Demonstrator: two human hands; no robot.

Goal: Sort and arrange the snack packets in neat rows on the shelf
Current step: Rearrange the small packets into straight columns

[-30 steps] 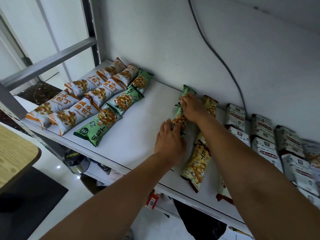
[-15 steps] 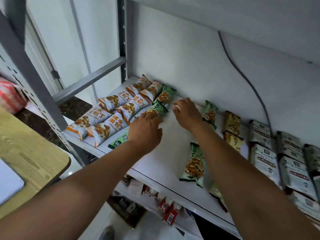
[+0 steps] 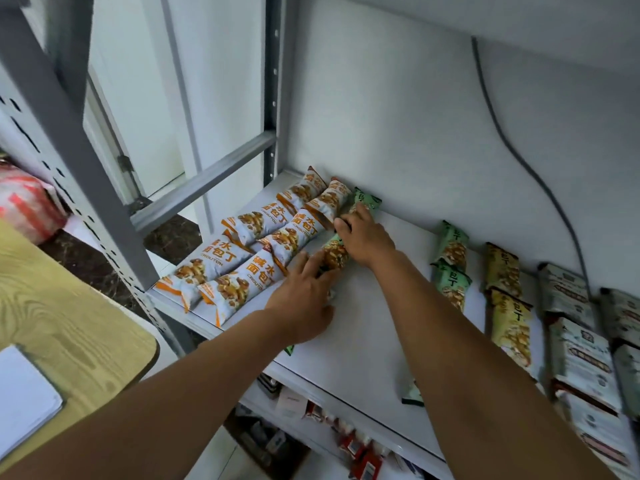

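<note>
Shelf (image 3: pixel 377 327) status: two rows of orange packets (image 3: pixel 249 258) lie at the left end, running near to far. A third row, of green packets, is being formed just to their right, and both hands are on it.

The left hand (image 3: pixel 304 299) lies flat with fingers straight, pressing the near part of that row. A corner of the near green packet (image 3: pixel 289 349) shows below its wrist at the shelf's front edge. The right hand (image 3: pixel 363 237) rests further back on the middle green packet (image 3: pixel 334 256), fingers bent over its far end. Whether they pinch it or only press cannot be told. The far green packet (image 3: pixel 367 200) lies by the back wall, touching the orange row.

Outstanding stock: two loose green packets (image 3: pixel 450 265) well to the right, yellow packets (image 3: pixel 509 306) beyond them, and grey-white packets (image 3: pixel 568 323) at the right end.

Judgement on the step in hand: the middle packet needs seating end to end with its neighbours and side-on against the orange row. Recommended: slide, do not lift. Keep both palms low and push leftward evenly, so the packet neither pivots nor rides up over an orange one. Such bags probably skid and overlap readily, so light pressure should suffice.
</note>
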